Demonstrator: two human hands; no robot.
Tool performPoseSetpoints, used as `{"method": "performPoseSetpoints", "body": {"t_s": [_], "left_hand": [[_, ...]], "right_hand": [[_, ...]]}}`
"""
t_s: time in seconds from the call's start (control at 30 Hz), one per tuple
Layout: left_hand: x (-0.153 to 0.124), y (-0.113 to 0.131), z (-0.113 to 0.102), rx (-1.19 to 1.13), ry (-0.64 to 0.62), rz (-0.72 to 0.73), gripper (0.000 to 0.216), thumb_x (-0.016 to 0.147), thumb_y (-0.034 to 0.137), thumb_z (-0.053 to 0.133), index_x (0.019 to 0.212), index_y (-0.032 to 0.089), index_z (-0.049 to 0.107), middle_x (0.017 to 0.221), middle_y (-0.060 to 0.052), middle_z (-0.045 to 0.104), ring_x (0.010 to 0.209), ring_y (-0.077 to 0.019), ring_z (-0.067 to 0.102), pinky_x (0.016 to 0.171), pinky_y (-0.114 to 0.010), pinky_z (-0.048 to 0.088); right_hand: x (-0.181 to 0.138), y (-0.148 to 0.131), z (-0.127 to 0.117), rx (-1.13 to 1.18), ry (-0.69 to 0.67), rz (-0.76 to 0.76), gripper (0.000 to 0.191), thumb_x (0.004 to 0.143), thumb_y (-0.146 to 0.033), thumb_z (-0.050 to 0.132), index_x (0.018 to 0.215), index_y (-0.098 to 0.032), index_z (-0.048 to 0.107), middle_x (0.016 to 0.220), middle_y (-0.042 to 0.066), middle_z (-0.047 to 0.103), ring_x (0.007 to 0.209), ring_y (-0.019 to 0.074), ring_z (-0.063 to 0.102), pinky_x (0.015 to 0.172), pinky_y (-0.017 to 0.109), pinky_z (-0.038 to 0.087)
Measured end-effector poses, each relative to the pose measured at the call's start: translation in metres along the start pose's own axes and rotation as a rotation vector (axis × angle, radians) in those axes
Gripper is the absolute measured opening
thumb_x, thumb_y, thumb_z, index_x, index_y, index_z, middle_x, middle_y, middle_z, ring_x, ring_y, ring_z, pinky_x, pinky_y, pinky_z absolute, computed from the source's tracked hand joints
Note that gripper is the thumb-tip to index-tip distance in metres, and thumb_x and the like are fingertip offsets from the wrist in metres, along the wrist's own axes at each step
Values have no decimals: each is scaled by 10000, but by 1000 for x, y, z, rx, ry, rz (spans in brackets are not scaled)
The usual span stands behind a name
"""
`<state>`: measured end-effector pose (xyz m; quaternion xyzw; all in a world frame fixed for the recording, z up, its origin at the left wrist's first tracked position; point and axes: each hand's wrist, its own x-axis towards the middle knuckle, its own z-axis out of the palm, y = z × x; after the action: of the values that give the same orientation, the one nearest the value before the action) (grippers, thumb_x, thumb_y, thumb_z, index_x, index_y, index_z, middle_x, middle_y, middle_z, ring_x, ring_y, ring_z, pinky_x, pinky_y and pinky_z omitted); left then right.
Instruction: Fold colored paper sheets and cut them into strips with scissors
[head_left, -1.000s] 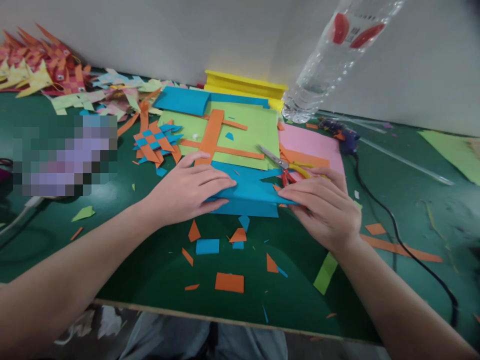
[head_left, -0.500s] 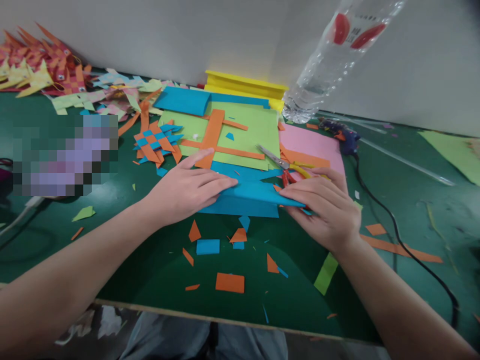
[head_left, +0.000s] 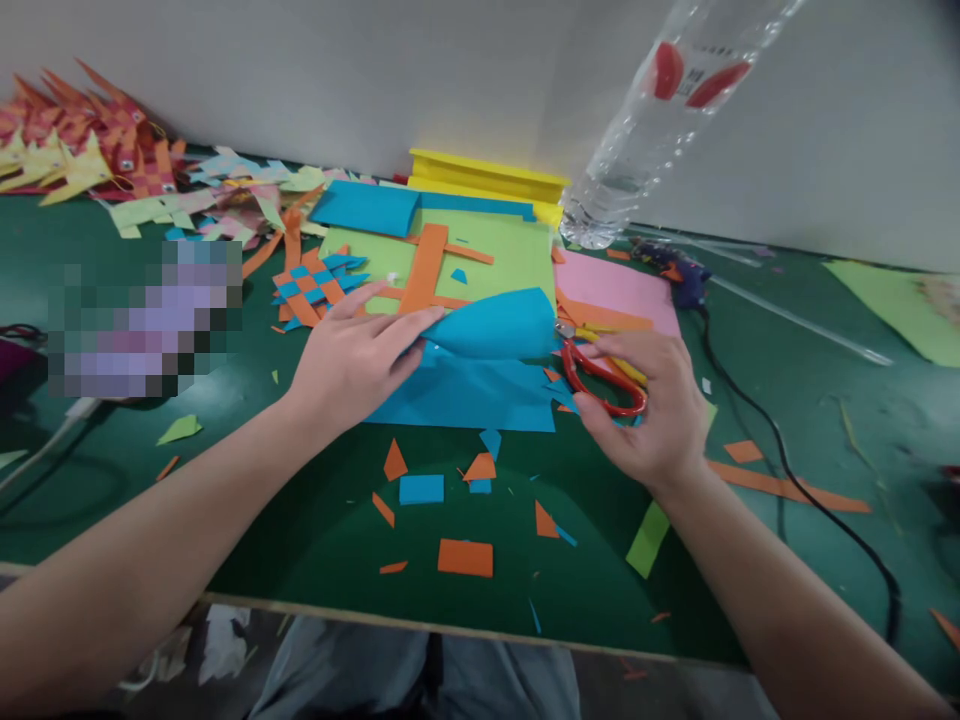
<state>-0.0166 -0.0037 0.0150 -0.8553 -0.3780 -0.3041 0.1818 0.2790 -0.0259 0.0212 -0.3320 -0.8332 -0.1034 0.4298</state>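
While left grip (head_left: 356, 348) pinches, blue paper (head_left: 499, 325) rightward

Green tabletop (head_left: 300, 540), flat blue sheet (head_left: 480, 400), orange paper rectangle (head_left: 466, 558), green paper strip (head_left: 647, 540), clear plastic bottle (head_left: 645, 150)

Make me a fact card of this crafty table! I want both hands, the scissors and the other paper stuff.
Left hand: pinching one end of a curved blue paper
Right hand: touching the scissors' handles; how firmly is hard to tell
Scissors: red and yellow handles; blades mostly hidden
Under the curved paper: flat blue sheet
Beside the left hand: orange-and-blue woven paper piece
Near the table's front edge: orange rectangle, blue rectangle, smaller scraps
Back: yellow folded paper, clear plastic bottle
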Motion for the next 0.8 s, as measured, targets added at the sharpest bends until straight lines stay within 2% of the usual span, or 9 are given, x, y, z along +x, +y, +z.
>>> {"method": "performPoseSetpoints", "body": {"t_s": [0.1,0.27,0.33,0.4,0.47,0.53,0.57,0.63,0.8], "left_hand": [[0,0,0,55,35,-41,270,955,190,508,1198,194,625,823,-14,766,733,-194,727,991,-453,516],[0,1,-1,42,24,-105,278,960,214,505,1208,183,628,862,-37,767,745,-209,723,987,-487,480],[0,1,-2,28,28,-117,291,958,215,505,1223,188,622,928,-50,767,794,-214,724,998,-485,463],[0,1,-2,28,35,-118,302,959,220,503,1240,203,612,961,-46,764,826,-212,721,999,-471,459],[0,2,-1,23,33,-107,310,960,223,500,1253,208,601,961,-44,762,844,-213,717,995,-458,462],[0,2,-2,14,35,-91,311,961,222,498,1257,204,591,966,-49,760,854,-218,716,986,-453,466],[0,2,-2,10,36,-82,313,962,218,497,1261,205,584,987,-53,758,869,-222,715,984,-453,465],[1,3,-2,-1,36,-65,321,963,211,493,1274,213,570,1051,-59,749,919,-228,710,990,-456,456],[2,4,-3,-59,-7,-42,375,953,208,500,1324,200,550,1174,-84,710,1017,-257,682,1030,-488,413]], "right_hand": [[1,-1,4,-3,56,-77,343,782,-103,627,1092,-247,604,833,50,700,774,240,657,771,448,523],[5,-19,6,25,3,-254,277,756,-85,658,978,-248,629,773,-6,730,705,191,675,815,428,516],[11,-35,6,187,14,-96,213,813,-94,582,946,-253,631,685,-33,689,652,169,654,837,454,507],[20,-54,5,471,44,192,197,901,-134,484,950,-239,642,629,-37,647,594,144,623,801,430,524],[29,-68,8,717,-76,523,212,966,-228,454,918,-226,661,636,-22,651,580,132,626,611,321,526],[37,-74,15,945,-239,722,264,972,-331,473,831,-205,656,625,-13,647,532,125,611,529,292,509],[38,-74,20,1031,-266,795,278,964,-363,489,811,-197,650,623,-11,646,518,121,605,523,288,509],[38,-71,30,1160,-248,899,223,942,-387,536,912,-195,645,668,-13,669,506,115,605,533,289,521],[24,-60,46,1246,-205,949,227,878,-392,644,997,-199,652,845,25,739,676,135,686,685,310,574]]}}
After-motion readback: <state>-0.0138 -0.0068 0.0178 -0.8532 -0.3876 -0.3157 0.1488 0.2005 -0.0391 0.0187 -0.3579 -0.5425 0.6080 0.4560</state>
